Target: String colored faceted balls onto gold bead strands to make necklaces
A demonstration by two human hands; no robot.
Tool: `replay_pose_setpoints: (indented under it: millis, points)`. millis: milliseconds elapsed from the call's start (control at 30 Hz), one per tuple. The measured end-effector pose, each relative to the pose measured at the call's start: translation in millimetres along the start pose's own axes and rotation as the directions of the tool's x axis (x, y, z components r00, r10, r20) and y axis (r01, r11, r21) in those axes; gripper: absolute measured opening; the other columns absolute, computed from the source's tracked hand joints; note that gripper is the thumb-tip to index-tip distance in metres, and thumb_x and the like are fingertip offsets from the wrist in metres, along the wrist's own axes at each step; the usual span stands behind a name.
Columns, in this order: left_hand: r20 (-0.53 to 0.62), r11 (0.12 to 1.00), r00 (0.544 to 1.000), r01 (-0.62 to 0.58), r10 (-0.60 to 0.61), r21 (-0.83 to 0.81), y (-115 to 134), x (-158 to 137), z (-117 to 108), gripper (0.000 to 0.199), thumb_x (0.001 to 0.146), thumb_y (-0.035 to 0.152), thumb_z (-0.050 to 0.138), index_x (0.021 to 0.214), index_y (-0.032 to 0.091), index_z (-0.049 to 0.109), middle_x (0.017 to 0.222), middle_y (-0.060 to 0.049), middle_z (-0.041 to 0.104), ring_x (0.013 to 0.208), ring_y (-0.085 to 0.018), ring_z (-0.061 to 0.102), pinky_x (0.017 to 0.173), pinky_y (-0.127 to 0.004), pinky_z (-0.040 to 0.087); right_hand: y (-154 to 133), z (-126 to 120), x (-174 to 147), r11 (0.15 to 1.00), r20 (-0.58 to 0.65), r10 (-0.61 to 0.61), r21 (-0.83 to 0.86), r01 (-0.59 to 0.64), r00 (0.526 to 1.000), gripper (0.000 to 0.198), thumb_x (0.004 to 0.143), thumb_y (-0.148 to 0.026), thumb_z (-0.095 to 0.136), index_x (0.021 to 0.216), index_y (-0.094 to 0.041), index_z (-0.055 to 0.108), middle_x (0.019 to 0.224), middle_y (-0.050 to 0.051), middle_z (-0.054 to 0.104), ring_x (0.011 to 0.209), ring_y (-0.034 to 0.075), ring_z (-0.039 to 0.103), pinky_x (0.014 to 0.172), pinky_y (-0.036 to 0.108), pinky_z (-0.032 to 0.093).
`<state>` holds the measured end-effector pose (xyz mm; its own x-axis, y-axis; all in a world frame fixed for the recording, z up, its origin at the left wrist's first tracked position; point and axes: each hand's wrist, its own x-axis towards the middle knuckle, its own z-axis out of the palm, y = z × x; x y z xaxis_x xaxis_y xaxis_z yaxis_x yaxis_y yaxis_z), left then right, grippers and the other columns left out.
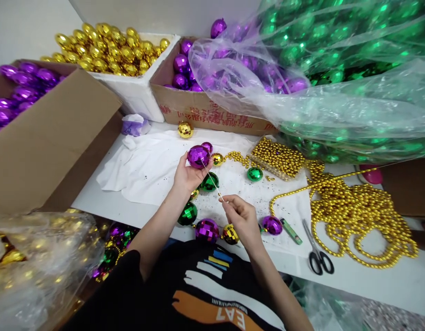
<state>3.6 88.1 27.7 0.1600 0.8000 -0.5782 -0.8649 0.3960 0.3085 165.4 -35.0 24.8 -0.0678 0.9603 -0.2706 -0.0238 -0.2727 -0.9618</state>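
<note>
At frame centre, the left hand (189, 174) is cupping a purple faceted ball (198, 156), fingers curled around it; the right hand (240, 216) is pinching a thin needle (212, 181) angled into the ball, above the white bench (371, 276).

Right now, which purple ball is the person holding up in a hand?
The purple ball in the left hand, lifted above the white cloth. A thin needle runs from it to the right hand. The other purple balls lie on the table or in boxes.

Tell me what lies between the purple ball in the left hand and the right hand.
In the head view, a thin needle spans from the purple ball to the right hand.
</note>
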Motion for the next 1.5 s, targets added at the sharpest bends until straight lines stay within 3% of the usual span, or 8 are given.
replay_pose_setpoints:
  millis: [267,533,767,967,1167,1300,1500]
  points:
    - [0.158,0.992,0.987,-0.038,0.018,0.122,-15,-4,-3,0.037,0.095,0.041,0.047,0.113,0.013,0.061,0.106,-0.015,0.071,0.096,-0.024,0.071,0.083,-0.038,0.062,-4,4,0,0.944,-0.127,-0.175,-0.304,0.129,0.976,0.025,0.091,-0.037,0.051,0.088,-0.016,0.066,0.054,-0.006,0.036,0.051,0.009,0.03,0.048,0.022,0.022]
    - [0.251,0.991,0.968,-0.063,0.031,0.12,-23,-13,-7,0.032,0.089,0.034,0.053,0.112,0.015,0.063,0.111,-0.015,0.072,0.112,-0.03,0.066,0.1,-0.052,0.053,7,3,-2,0.927,-0.159,-0.211,-0.345,0.146,0.964,0.028,0.093,-0.038,0.05,0.093,-0.017,0.067,0.055,-0.006,0.04,0.05,0.01,0.035,0.05,0.023,0.026]
    - [0.318,0.995,0.947,-0.075,0.048,0.072,-24,-15,-15,0.035,0.081,0.028,0.064,0.114,0.016,0.064,0.117,-0.015,0.07,0.119,-0.034,0.062,0.103,-0.055,0.049,17,1,-5,0.866,-0.153,-0.304,-0.456,0.205,0.94,0.028,0.095,-0.036,0.049,0.098,-0.016,0.069,0.053,-0.006,0.042,0.047,0.01,0.037,0.05,0.024,0.028]
    - [0.318,0.995,0.948,-0.062,0.032,0.082,-22,-14,-20,0.036,0.084,0.029,0.063,0.116,0.013,0.063,0.114,-0.017,0.071,0.114,-0.034,0.066,0.097,-0.051,0.053,23,-5,-3,0.867,-0.118,-0.337,-0.427,0.259,0.934,0.027,0.094,-0.037,0.051,0.097,-0.017,0.069,0.06,-0.002,0.052,0.051,0.011,0.043,0.051,0.024,0.033]
    - [0.303,0.977,0.949,-0.139,0.086,0.159,-22,-12,-20,0.024,0.087,0.025,0.062,0.109,0.014,0.064,0.114,-0.014,0.072,0.101,-0.028,0.071,0.086,-0.042,0.059,22,1,-2,0.891,-0.153,-0.262,-0.417,0.179,0.953,0.028,0.094,-0.038,0.05,0.097,-0.016,0.068,0.055,-0.005,0.042,0.049,0.01,0.036,0.05,0.024,0.028]
    - [0.295,0.967,0.95,-0.164,0.102,0.195,-19,-10,-17,0.023,0.089,0.029,0.062,0.107,0.014,0.065,0.105,-0.013,0.074,0.099,-0.027,0.072,0.091,-0.044,0.059,16,3,0,0.876,-0.139,-0.268,-0.448,0.181,0.953,0.029,0.095,-0.037,0.049,0.097,-0.016,0.068,0.054,-0.006,0.04,0.047,0.009,0.034,0.049,0.024,0.027]
    - [0.272,0.944,0.954,-0.201,0.127,0.261,-15,-8,-8,0.022,0.086,0.026,0.065,0.105,0.015,0.065,0.102,-0.01,0.074,0.097,-0.024,0.072,0.096,-0.042,0.057,9,-6,7,0.798,-0.087,-0.338,-0.555,0.236,0.937,0.027,0.094,-0.032,0.047,0.096,-0.017,0.069,0.058,-0.003,0.055,0.046,0.01,0.041,0.051,0.024,0.03]
